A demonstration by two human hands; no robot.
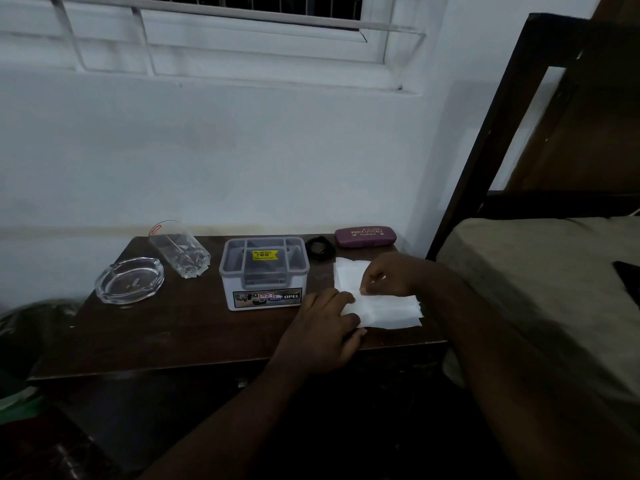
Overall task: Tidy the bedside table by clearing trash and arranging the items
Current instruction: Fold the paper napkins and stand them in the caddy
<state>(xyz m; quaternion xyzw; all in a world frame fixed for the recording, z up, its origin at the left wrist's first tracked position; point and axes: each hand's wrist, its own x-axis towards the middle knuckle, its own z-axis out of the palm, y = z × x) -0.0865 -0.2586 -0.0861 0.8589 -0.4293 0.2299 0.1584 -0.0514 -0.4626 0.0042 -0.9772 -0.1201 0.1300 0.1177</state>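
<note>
A white tissue (388,311) lies at the right front of the dark wooden bedside table (166,337). My left hand (322,330) presses flat on its near left corner. My right hand (388,277) pinches a fold of the tissue between thumb and fingers, lifting its far part. A grey plastic organiser box (265,271) with a yellow price sticker stands at the table's middle. To its left stand a drinking glass (180,252) and a clear glass ashtray (130,280). A black coiled band (320,248) and a maroon spectacle case (365,236) lie at the back right.
A bed with a beige mattress (536,282) and a dark wooden headboard (512,116) adjoins the table on the right. A white wall and window frame rise behind. A dark bag (31,327) sits on the floor at the left.
</note>
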